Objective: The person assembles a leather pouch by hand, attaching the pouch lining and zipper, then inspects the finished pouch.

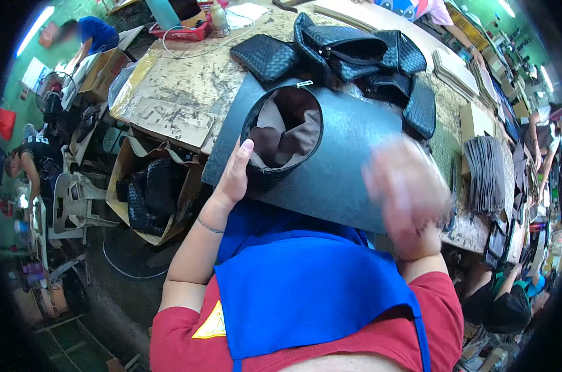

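A black woven zipped pouch (276, 178) stands mouth up on a dark flat board (355, 164), its brown-grey lining showing and its zipper pull at the far rim. My left hand (236, 170) holds the pouch's near left side, thumb upright against the wall; its other fingers are mostly hidden. Over the right part of the board, apart from the pouch, my right hand (408, 189) is smeared by motion, so its fingers cannot be made out. Beyond the board lie several black woven pouches (355, 46) in a heap.
A worn worktable (169, 115) carries a red tray (188, 31) with bottles and a stack of dark pieces (484, 173) at right. Below its left side is a cardboard box (123, 214) of black woven goods, near a white plastic chair (76, 201). Other people work around.
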The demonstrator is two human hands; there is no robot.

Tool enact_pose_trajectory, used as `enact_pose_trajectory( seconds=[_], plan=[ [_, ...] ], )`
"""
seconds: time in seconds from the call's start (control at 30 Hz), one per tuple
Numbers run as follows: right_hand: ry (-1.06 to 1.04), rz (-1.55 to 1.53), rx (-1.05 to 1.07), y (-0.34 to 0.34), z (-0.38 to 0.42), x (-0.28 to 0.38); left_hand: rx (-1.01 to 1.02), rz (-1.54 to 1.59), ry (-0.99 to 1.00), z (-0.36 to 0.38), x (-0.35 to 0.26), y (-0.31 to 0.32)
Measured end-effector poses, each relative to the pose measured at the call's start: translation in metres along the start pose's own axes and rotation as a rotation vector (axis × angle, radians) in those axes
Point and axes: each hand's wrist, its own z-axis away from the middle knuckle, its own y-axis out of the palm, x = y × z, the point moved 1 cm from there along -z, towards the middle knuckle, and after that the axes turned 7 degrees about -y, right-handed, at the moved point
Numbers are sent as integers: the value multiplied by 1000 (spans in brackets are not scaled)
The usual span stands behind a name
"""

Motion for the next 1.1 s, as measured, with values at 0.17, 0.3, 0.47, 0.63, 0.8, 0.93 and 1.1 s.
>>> enact_pose_trajectory(
  seconds=[0.17, 0.3, 0.47, 0.63, 0.8, 0.93, 1.1],
  plan=[
    [-916, -216, -345, -32, -57, 89, -77, 162, 8, 3, 13, -2],
    [-928, 19, -271, -44, -97, 102, -94, 81, 36, 7, 7, 3],
    [-909, 180, -271, -56, -100, 113, -87, 78, 33, 4, 18, -1],
    [-890, 186, -272, -63, -102, 112, -106, 53, 72, 1, 20, 1],
    [-892, 326, -314, -75, -101, 111, -110, 13, 84, 6, 10, 5],
    [-979, 31, -345, -53, -95, 88, -147, 21, 50, 6, 13, 6],
    [-183, -1342, 329, 64, -74, 80, -231, 38, 29, 8, 16, 5]
  ],
)
